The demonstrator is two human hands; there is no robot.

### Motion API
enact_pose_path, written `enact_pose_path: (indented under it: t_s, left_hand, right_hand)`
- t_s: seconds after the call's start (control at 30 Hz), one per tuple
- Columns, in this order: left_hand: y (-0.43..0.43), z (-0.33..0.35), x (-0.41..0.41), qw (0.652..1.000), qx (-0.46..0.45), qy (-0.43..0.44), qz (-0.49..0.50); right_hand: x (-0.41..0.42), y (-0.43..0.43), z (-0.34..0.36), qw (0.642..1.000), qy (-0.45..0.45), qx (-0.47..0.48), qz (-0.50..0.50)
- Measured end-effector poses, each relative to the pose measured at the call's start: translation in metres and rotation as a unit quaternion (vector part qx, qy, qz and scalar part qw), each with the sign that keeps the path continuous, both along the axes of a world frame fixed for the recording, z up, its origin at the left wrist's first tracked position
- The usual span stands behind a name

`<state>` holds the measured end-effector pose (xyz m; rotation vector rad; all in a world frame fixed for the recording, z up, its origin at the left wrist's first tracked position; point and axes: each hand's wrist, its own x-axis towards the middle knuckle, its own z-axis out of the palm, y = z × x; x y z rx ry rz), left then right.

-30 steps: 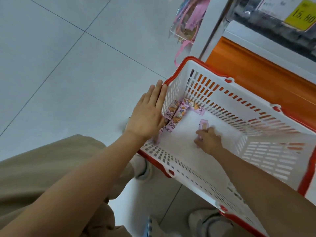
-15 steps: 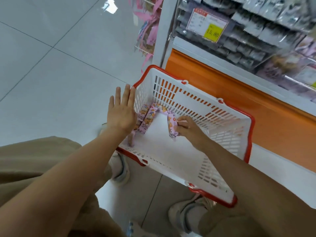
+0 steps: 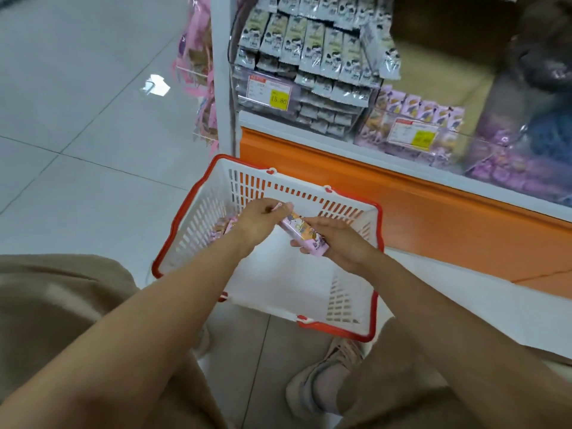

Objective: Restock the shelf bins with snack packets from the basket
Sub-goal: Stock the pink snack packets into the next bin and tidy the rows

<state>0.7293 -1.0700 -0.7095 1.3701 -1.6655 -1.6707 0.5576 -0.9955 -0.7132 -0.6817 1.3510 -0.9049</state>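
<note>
yellow price tag [image 3: 279, 99] on clear shelf bin of grey packets | showing "15.80" | other yellow tag [image 3: 422, 138] staying unreadable

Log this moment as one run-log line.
stage: gathering packets | both hands on pink snack packets above basket | left hand | right hand | more packets in basket's far-left corner | purple-packet shelf bin not yet reached

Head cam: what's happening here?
A person crouches by a white, red-rimmed basket on the floor, restocking snacks. Both hands hold pink snack packets above it: the right hand at the lower end, the left hand at the upper end. More packets lie in the basket's far-left corner. The shelf bin ahead holds similar purple packets.
</note>
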Motion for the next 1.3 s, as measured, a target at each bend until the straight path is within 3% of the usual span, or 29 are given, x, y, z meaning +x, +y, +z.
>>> enact_pose_path:
  t_s: [0.17,0.33,0.43,0.57,0.63,0.73,0.9,1.03,1.2,1.3]
  left_hand:
    - [0.002,0.02,-0.028,0.998,-0.032,-0.024,0.047]
    - [0.01,0.046,-0.069,0.997,-0.06,-0.026,0.045]
    - [0.014,0.063,-0.095,0.993,-0.107,-0.039,0.017]
    - [0.018,0.091,-0.13,0.985,-0.175,-0.003,-0.006]
    - [0.015,0.105,-0.143,0.955,-0.293,-0.031,-0.027]
    - [-0.002,0.114,-0.153,0.858,-0.495,-0.089,-0.103]
    - [-0.038,0.098,-0.157,0.745,-0.573,-0.266,-0.216]
    - [-0.05,0.083,-0.15,0.714,-0.598,-0.271,-0.241]
    - [-0.055,0.073,-0.15,0.69,-0.63,-0.271,-0.233]
    - [-0.056,0.073,-0.15,0.689,-0.633,-0.272,-0.226]
  right_hand:
    - [-0.021,0.022,0.025,0.972,0.195,-0.127,0.019]
    - [-0.042,0.042,0.045,0.871,0.392,-0.283,0.088]
    - [-0.063,0.051,0.058,0.829,0.448,-0.32,0.098]
    - [-0.09,0.059,0.086,0.851,0.434,-0.296,0.019]
    - [-0.108,0.055,0.102,0.844,0.444,-0.295,-0.06]
    - [-0.143,0.04,0.122,0.805,0.498,-0.28,-0.158]
    - [-0.189,0.001,0.138,0.751,0.582,-0.211,-0.232]
    - [-0.206,-0.034,0.141,0.705,0.658,-0.154,-0.215]
    - [-0.22,-0.061,0.138,0.687,0.693,-0.098,-0.195]
    - [-0.222,-0.064,0.136,0.67,0.725,-0.016,-0.156]
